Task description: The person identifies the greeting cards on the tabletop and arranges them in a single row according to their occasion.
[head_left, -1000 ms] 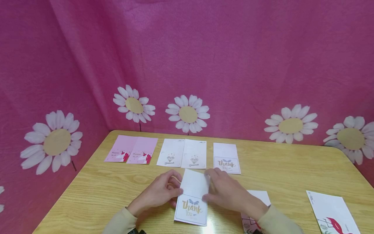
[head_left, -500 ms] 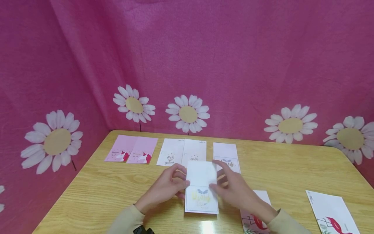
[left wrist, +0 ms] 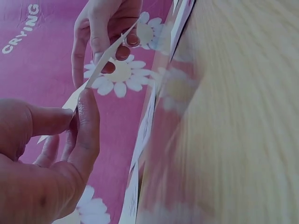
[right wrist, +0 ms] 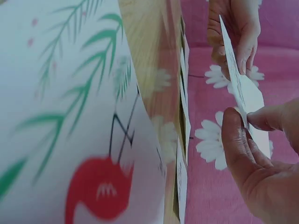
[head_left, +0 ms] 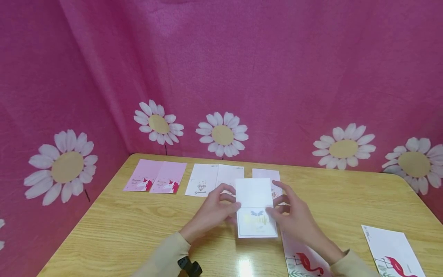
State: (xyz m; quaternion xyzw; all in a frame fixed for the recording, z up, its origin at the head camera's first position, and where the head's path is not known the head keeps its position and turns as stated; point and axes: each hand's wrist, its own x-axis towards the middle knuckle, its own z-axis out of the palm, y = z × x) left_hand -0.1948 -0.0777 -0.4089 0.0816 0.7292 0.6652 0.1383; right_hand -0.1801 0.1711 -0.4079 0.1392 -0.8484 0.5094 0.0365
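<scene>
A white thank-you card (head_left: 254,194), with a fold line across it and faint gold lettering on its lower half, is held up off the table between both hands. My left hand (head_left: 214,207) pinches its left edge, thumb in front and fingers behind. On the opposite edge my right hand (head_left: 299,213) pinches it the same way. The wrist views show the card (right wrist: 257,102) edge-on and slightly bent at the fold. Behind it, partly covered, lies another thank-you card (head_left: 264,173). A flamingo card (head_left: 301,257) lies below my right forearm.
Two pink unicorn cards (head_left: 167,177) lie side by side at the back left of the wooden table (head_left: 121,231). Two white diamond cards (head_left: 202,179) lie right of them. Another flamingo card (head_left: 391,246) is at the right. A pink flowered cloth (head_left: 277,77) hangs behind the table.
Both hands have lifted the thank-you card and carried it right and farther back. It now partly covers the thank-you card and a diamond card behind. More of the near flamingo card shows.
</scene>
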